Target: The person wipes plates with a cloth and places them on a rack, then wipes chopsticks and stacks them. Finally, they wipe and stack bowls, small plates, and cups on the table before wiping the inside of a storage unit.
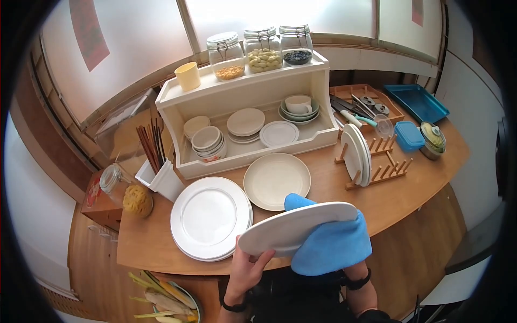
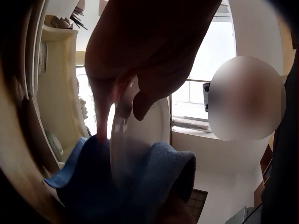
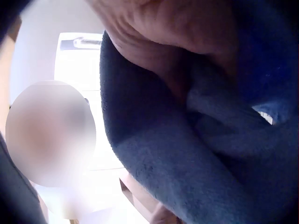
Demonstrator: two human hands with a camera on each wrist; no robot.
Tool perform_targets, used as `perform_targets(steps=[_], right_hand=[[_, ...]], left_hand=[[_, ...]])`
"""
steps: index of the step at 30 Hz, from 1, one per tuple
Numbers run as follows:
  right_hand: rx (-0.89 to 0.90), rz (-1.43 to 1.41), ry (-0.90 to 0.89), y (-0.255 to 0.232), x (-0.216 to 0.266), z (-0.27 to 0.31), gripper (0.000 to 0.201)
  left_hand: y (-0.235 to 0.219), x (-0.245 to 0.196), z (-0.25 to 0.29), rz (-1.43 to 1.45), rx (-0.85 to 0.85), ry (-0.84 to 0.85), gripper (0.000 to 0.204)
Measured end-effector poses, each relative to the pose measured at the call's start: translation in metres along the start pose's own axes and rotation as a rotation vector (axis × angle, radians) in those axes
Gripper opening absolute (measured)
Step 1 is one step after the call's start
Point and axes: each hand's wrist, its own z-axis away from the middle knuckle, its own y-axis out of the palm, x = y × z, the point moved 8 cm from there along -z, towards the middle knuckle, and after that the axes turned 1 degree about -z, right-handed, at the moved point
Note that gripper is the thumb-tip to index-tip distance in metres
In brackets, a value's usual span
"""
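Note:
A white plate (image 1: 288, 229) is held tilted above the table's front edge. My left hand (image 1: 249, 272) grips its left rim, with the thumb on the face turned toward me. The blue cloth (image 1: 336, 245) is folded over the plate's right end, covering both faces there. Mostly hidden beneath it, my right hand (image 1: 355, 271) holds the cloth around the rim. In the right wrist view the fingers (image 3: 173, 32) press into the cloth's folds. Left of the held plate stands a stack of white plates (image 1: 211, 218); behind it lies a cream plate (image 1: 277, 181).
A wooden rack (image 1: 385, 175) with upright plates stands on the right. Behind is a white shelf (image 1: 247, 161) with bowls, plates and glass jars. A white utensil holder (image 1: 161, 180) and pasta jar (image 1: 134, 199) stand left. Below the table's front edge, a bowl (image 1: 195, 301) holds vegetables.

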Motion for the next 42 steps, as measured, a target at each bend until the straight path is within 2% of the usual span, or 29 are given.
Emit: perform_targets(steps=[2,4,5,6,8,10,11,14,15,18,20,23,26,27,30,35,39,40,41,42], right_hand=[[-0.064,0.332,-0.137,-0.011,0.002,0.015,0.055],[-0.138,0.585,-0.243,-0.021,0.006,0.031,0.055],[-0.14,0.611,-0.255,-0.025,0.008,0.034,0.055],[-0.135,0.616,-0.262,-0.028,0.009,0.039,0.056],[-0.077,0.528,-0.23,-0.031,0.006,0.04,0.057],[-0.02,0.457,-0.206,-0.034,0.004,0.043,0.058],[0.002,0.436,-0.202,-0.035,0.004,0.043,0.058],[0.068,0.382,-0.191,-0.035,0.002,0.047,0.06],[0.095,0.361,-0.189,-0.035,0.003,0.049,0.06],[0.195,0.297,-0.182,-0.034,0.002,0.055,0.062],[0.26,0.268,-0.178,-0.028,0.0,0.059,0.063],[0.289,0.311,-0.224,-0.002,0.031,0.054,0.064],[0.318,0.294,-0.237,0.015,0.046,0.046,0.062],[0.304,0.267,-0.239,0.018,0.05,0.04,0.062],[0.216,0.161,-0.22,0.015,0.061,0.028,0.06],[0.042,-0.212,-0.133,-0.002,0.077,0.025,0.058],[-0.092,-0.764,0.078,0.004,0.051,0.016,0.052],[-0.128,-0.748,0.075,0.001,0.049,0.014,0.05],[-0.164,-0.733,0.071,-0.001,0.048,0.012,0.048],[-0.202,-0.719,0.066,-0.004,0.048,0.01,0.046]], left_hand=[[0.007,-0.008,-0.004,0.07,0.064,-0.014,0.055],[0.002,-0.01,-0.002,0.172,0.035,-0.037,0.065],[-0.001,-0.013,0.0,0.223,0.023,-0.047,0.072],[0.005,-0.02,0.008,0.289,0.141,-0.138,0.096],[0.02,-0.04,0.021,0.607,0.316,-0.147,0.107],[0.021,-0.04,0.025,0.549,0.227,-0.134,0.101],[0.021,-0.039,0.024,0.55,0.164,-0.09,0.084],[0.029,-0.04,0.009,0.491,0.071,-0.322,0.066],[0.028,-0.034,0.008,0.694,0.016,-0.32,0.062],[0.034,-0.032,0.011,0.57,0.077,-0.205,0.055],[0.038,-0.028,0.014,0.284,0.105,-0.11,0.041],[0.053,-0.036,0.02,-0.113,0.178,0.012,0.029],[0.073,-0.026,0.025,-0.474,0.355,0.088,0.038],[0.084,-0.044,0.024,-0.414,0.323,0.329,0.053],[0.104,-0.062,0.026,-0.957,0.287,0.744,0.064],[0.101,-0.074,0.025,-1.231,0.29,0.752,0.055],[0.091,-0.063,0.025,-1.378,0.343,0.736,0.056],[0.087,-0.059,0.026,-1.422,0.359,0.733,0.056],[0.082,-0.054,0.027,-1.372,0.4,0.671,0.06],[0.074,-0.062,0.027,-1.179,0.287,0.645,0.063]])
